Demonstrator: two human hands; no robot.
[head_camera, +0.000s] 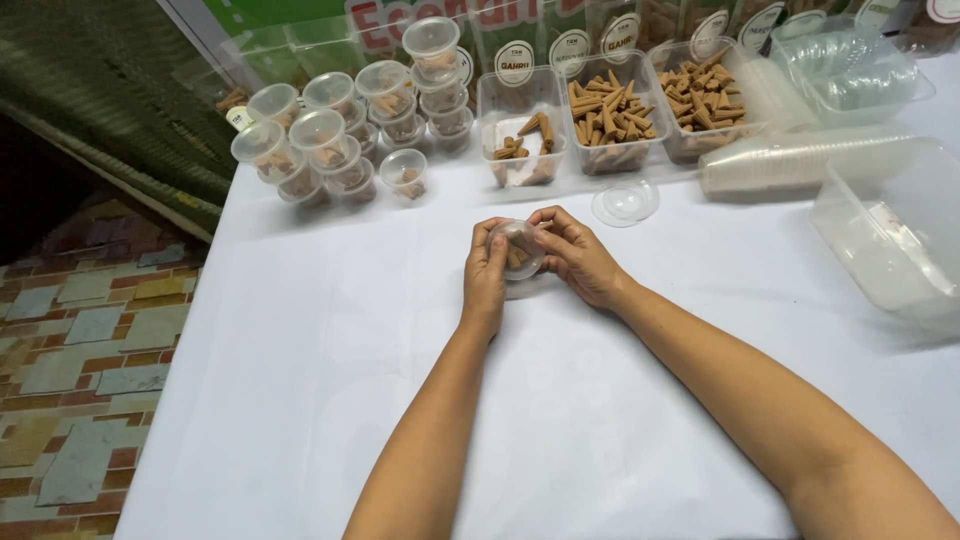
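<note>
Together, both hands (535, 260) round a small clear cup (520, 250)

Even, bright light falls on the white tablecloth (600, 400) in front of me, almost washing it out. My arms throw only faint, soft shadows. Glare glints on the clear plastic tubs (880, 230) at my right. The tiled floor (80, 380) at my left sits dimmer, and straight edges bow near the frame's corners.

Filled cups (340, 135) stand left of three tubs (610, 115), a loose lid (625, 202) before them.
</note>
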